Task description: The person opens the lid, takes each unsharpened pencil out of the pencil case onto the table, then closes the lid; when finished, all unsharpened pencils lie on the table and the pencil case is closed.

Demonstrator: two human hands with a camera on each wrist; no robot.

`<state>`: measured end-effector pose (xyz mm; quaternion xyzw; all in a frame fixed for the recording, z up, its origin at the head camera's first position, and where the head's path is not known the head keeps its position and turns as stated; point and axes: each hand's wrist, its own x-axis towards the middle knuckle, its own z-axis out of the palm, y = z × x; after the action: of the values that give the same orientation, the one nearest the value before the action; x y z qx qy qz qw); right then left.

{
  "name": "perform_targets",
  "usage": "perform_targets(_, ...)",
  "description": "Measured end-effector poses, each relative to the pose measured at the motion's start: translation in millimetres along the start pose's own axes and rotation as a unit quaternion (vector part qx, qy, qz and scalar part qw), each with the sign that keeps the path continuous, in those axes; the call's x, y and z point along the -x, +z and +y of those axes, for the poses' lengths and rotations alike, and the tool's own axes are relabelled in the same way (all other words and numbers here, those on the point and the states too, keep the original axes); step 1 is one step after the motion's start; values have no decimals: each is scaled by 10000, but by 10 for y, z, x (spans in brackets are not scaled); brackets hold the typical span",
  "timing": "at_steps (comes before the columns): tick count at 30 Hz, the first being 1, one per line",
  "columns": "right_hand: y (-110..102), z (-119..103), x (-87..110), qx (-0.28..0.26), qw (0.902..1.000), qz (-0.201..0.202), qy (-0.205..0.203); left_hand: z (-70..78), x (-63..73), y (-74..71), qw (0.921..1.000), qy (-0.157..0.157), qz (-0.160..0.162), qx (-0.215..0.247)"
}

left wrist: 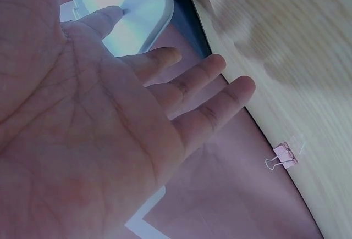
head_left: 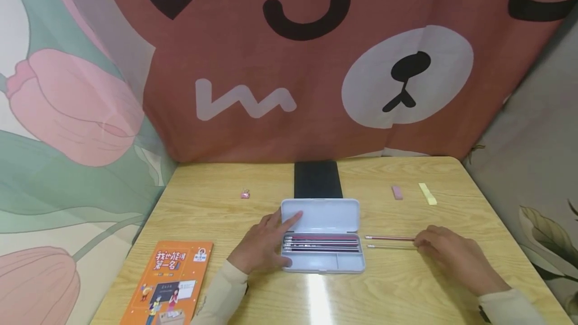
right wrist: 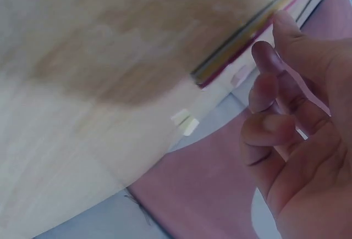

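Note:
A pale pencil case [head_left: 349, 263] lies unfolded, its lid [head_left: 322, 217] tilted back and several pencils [head_left: 322, 245] side by side in the tray. My left hand [head_left: 262, 245] rests along its left side, index finger on the lid's inner face and thumb at the near left corner. Its fingers are spread and fairly straight in the left wrist view. Two loose pencils [head_left: 389, 237] lie right of the case. Over their right ends is my right hand [head_left: 456, 255], fingers loosely bent. Its thumb tip [right wrist: 283, 22] overlaps the pencils in the right wrist view.
An orange book [head_left: 180, 275] lies at the left. A black flat item [head_left: 317, 179] sits behind the case. Farther back are a pink binder clip [head_left: 245, 194], a pink eraser [head_left: 397, 192] and a pale yellow strip [head_left: 427, 193]. Printed cloth [head_left: 253, 64] hangs behind the table.

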<state>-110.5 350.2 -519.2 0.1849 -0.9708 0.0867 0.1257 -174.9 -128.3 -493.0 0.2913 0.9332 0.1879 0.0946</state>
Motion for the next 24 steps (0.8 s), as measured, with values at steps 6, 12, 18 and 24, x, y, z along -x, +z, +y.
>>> perform_targets(6, -14, -154, -133, -72, 9985, 394, -369, 3, 2, 0, 10000, 38, 25, -31)
perform_targets(12, 80, -464, -325, -417, 9974, 380, -452, 1, 0, 2, 10000, -21, -22, 15)
perform_targets(18, 192, -847, -566, -515, 9960, 111, -718, 1, 2, 9, 10000, 12, -21, -19)
perform_targets(24, 288, -1176, -800, -791, 9901, -245, -1137, -11, 18, -9, 10000, -41, -33, 54)
